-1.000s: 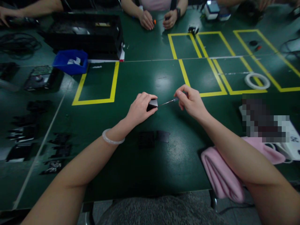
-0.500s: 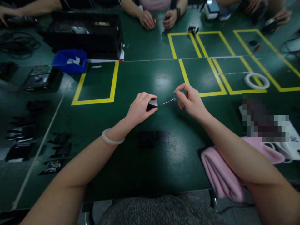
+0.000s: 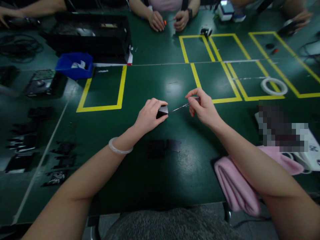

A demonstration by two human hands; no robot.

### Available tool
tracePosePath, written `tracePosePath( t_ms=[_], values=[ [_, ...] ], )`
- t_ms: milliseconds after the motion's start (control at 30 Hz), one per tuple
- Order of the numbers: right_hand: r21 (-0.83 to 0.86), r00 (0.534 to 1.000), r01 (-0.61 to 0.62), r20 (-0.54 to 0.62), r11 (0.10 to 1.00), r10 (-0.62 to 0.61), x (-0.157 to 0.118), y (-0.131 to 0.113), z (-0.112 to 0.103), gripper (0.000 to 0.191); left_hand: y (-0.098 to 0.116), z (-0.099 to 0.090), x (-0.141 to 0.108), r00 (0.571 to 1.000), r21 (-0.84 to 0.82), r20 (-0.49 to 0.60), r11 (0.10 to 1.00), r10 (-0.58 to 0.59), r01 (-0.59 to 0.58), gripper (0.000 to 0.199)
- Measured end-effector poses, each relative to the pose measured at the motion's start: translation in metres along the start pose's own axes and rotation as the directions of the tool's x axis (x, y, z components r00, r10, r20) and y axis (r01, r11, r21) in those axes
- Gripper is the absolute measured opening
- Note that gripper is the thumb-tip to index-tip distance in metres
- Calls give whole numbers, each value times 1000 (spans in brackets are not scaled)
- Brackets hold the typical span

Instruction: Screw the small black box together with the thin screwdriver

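Note:
My left hand [image 3: 151, 115] is closed around a small black box-like part [image 3: 163, 110], thumb on the near side and fingers on the far side. In my right hand [image 3: 202, 106] is a screwdriver [image 3: 187, 105], pinched by its handle. Its thin metal shaft slants down to the left, and the tip is at the right end of the black part; whether it touches cannot be made out. Nearer to me, two flat dark pieces, a black one [image 3: 156, 148] and a slightly curved one [image 3: 173, 145], lie side by side on the green table [image 3: 195, 180].
A blue bin [image 3: 75, 66] stands before a long black crate [image 3: 92, 36]. Several black parts [image 3: 62, 160] lie at left. A folded pink cloth [image 3: 237, 183] is under my right forearm; a white tape roll [image 3: 274, 86] lies beyond. Across the table are co-workers' hands [image 3: 157, 21].
My two hands, the black part and the screwdriver look unmoved. At the far right, a co-worker's hand and the dark object by it have shifted.

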State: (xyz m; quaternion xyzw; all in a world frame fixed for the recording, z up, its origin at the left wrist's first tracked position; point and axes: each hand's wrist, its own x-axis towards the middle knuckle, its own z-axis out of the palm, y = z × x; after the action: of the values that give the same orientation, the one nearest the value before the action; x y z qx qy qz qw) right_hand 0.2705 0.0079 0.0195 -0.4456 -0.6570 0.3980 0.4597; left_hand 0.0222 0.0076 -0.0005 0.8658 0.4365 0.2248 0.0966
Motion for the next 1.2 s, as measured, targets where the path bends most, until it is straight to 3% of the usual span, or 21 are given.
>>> tracePosePath(
  t_ms=[167,333,500,667,867,1033,1200],
  values=[
    [-80,1000,-10,-2,997,10,0,0,-1,25,-1,0,0,1000,10,-5,1000,5,-5,36],
    [-13,999,32,-4,999,-32,0,2,0,21,-2,2,0,1000,8,-8,1000,5,-5,36],
    [-62,1000,8,2,998,-8,0,2,-1,22,-2,2,-1,1000,8,-15,1000,12,-12,36],
    [1,1000,19,0,1000,-19,0,1,-1,11,-2,1,-1,1000,5,-15,1000,16,-16,37],
    [-40,1000,-10,5,999,10,1,2,-1,27,-1,1,0,1000,0,1,1000,-1,1,36],
    [21,1000,21,-6,1000,-21,1,2,0,29,-2,2,0,1000,-4,-3,1000,3,-3,36],
    [-49,1000,-9,8,999,9,0,1,-2,34,-2,2,-1,1000,2,-9,1000,5,-5,36]
  ],
)
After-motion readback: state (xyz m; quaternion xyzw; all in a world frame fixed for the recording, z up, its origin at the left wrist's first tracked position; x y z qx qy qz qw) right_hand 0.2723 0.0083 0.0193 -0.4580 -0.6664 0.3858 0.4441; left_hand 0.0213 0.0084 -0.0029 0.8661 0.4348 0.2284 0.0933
